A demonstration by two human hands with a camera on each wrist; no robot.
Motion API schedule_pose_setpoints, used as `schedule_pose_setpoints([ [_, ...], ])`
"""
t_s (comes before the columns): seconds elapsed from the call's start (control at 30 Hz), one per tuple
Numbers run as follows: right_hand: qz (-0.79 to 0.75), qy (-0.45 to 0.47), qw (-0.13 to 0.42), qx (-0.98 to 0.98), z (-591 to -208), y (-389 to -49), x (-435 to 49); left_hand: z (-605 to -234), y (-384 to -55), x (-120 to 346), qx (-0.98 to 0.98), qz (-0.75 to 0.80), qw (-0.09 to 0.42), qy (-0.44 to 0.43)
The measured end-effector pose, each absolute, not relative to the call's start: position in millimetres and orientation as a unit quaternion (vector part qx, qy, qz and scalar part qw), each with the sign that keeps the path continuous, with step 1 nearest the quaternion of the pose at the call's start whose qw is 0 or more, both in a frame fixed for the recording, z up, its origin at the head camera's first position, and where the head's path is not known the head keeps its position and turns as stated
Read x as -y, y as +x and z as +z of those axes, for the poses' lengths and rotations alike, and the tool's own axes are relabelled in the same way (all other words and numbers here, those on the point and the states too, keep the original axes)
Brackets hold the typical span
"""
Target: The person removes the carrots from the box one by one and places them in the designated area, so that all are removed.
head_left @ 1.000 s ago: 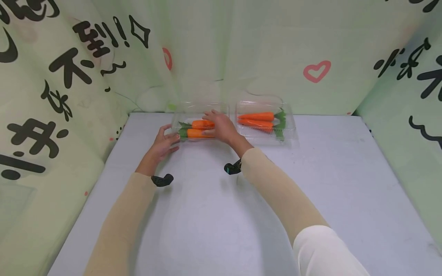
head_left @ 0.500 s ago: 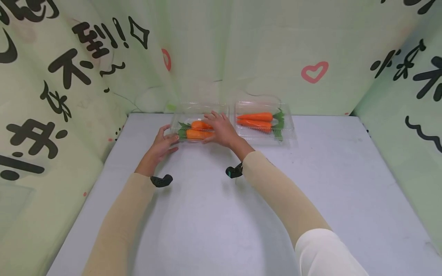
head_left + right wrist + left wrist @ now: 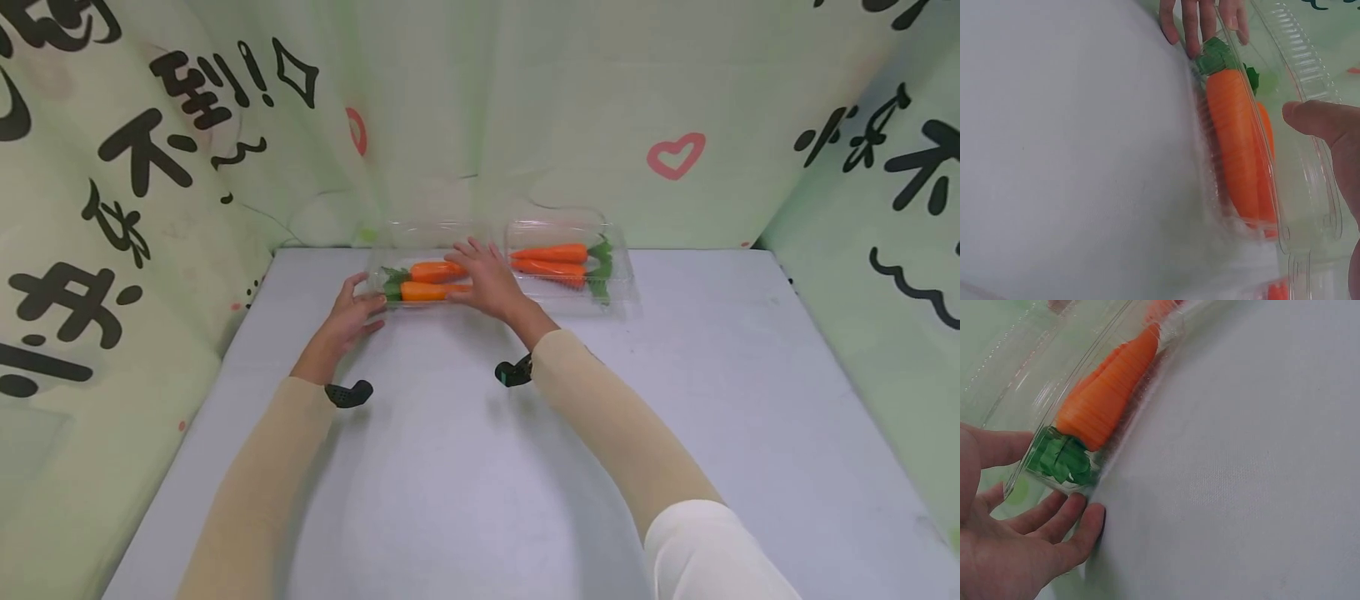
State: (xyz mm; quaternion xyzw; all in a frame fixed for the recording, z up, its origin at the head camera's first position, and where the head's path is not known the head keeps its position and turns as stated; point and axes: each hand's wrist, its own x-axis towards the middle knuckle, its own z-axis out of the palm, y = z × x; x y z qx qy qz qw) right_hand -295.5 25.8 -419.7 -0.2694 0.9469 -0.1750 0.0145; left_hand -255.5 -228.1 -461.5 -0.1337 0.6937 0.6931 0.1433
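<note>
At ten o'clock from the head view's middle sits a container [image 3: 416, 237] of thin, clear plastic, glossy, its ridged edges catching pale glints; a second container [image 3: 555, 296] at two o'clock looks the same stuff. The carrots [image 3: 1232, 137] in the first seem smooth, with a low sheen, foam or plastic, hard to tell which; their leafy tops [image 3: 1063, 456] look thin and softly shiny. Toward six o'clock, the tabletop [image 3: 450, 500] is matt, with a fine cloth-like weave close up. The curtain [image 3: 570, 83] at twelve is soft, lightly creased cloth. Matt, smooth fabric makes the sleeves [image 3: 615, 425] at four and eight.
</note>
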Motion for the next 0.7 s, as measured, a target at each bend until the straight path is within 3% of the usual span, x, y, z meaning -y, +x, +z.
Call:
schedule_pose_setpoints([
  [0.43, -0.253, -0.213, 0.001, -0.944, -414.5, -292.5, -41.1, -459.4, -256.7, 227.7, -0.697, 0.688, 0.156, -0.131],
  [0.7, -0.302, -0.131, 0.025, -0.944, -410.7, -290.3, -46.2, -461.8, -259.1, 227.5, -0.705, 0.676, 0.162, -0.138],
])
